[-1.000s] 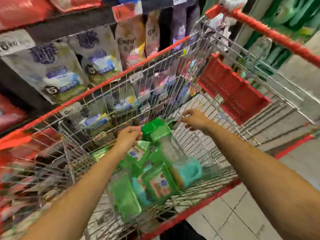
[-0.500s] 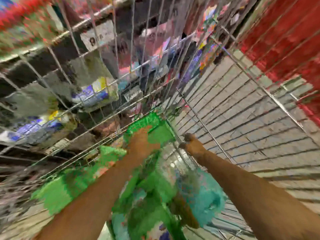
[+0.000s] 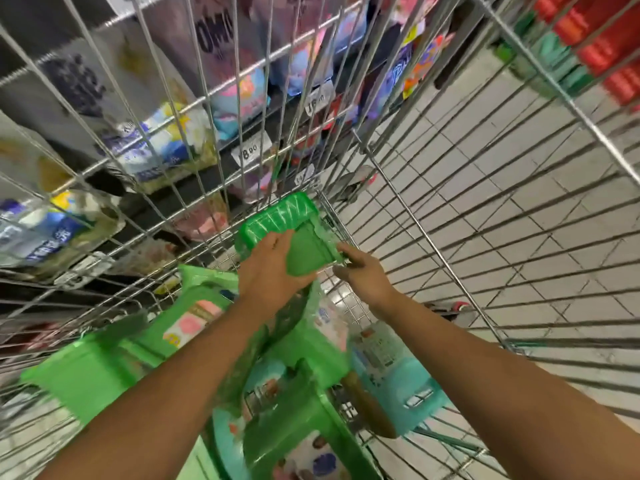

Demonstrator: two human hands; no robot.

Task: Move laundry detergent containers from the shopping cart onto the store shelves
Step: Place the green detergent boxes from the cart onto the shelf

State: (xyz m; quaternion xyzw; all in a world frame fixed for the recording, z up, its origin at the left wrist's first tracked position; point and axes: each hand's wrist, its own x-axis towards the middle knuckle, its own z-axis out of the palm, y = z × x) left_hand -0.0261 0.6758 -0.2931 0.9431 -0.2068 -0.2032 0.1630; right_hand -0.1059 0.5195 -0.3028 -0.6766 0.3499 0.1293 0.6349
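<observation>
light: bright, even | shadows: faint | blur: motion smear | edges: wide-angle bowing

Head-worn wide view, steeply down — close inside cart (image 3: pixel 433 243), shelves (image 3: pixel 225 160) beyond

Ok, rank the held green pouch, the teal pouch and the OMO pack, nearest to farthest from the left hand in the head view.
1. Green detergent pouch, gripped by the left hand itself.
2. Teal pouch, lower right, lying in the cart.
3. OMO pack, top of the view, outside the cart's wire wall.
</observation>
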